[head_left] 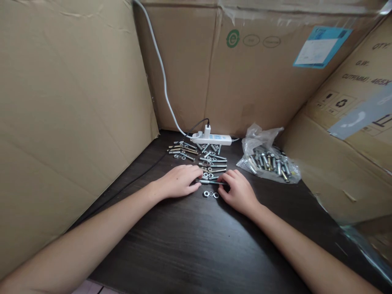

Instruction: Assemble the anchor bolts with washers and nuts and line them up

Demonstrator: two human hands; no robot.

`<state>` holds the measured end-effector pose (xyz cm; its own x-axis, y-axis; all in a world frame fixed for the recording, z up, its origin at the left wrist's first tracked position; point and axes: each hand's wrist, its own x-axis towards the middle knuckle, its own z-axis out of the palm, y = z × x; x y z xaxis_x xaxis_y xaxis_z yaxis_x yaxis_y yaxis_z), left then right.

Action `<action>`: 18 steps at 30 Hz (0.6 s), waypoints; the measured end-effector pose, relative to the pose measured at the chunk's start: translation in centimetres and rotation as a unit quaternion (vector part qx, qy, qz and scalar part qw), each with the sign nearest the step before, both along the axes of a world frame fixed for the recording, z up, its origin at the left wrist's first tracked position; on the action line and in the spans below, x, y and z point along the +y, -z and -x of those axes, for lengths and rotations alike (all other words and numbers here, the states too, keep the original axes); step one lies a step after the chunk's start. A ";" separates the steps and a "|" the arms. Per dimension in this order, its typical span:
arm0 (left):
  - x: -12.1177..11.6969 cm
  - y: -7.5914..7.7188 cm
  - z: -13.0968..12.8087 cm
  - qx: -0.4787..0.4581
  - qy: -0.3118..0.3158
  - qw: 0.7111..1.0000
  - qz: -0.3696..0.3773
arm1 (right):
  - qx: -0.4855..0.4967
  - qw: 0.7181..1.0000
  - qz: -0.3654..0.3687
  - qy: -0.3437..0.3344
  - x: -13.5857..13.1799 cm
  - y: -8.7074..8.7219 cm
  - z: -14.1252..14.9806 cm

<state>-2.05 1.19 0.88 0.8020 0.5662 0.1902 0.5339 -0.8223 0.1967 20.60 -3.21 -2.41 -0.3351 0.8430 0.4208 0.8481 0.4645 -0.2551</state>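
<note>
My left hand point(179, 181) and my right hand point(238, 192) rest on a dark wooden table point(190, 241), each pinching one end of a long metal bolt point(211, 182) that lies level between them. Just in front of the bolt lie three small nuts or washers point(211, 194). Behind it, several bolts, sleeves and washers point(199, 157) are laid out in rows on the table.
A clear plastic bag of bolts point(269, 163) lies at the right. A white power strip point(211, 139) with a plug and white cable point(162, 77) sits at the back. Large cardboard boxes point(67, 106) wall in the table on the left, back and right.
</note>
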 end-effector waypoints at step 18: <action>-1.3 0.4 -0.9 -0.013 0.099 0.995 -0.002 | -0.059 0.983 0.028 -0.173 -1.4 -1.2 0.1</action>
<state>-1.10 -0.07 0.49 0.8925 0.3972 0.2135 0.3568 -0.9115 0.2044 20.51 -4.62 -1.17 -0.6496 0.6905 0.3183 0.6670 0.7185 -0.1973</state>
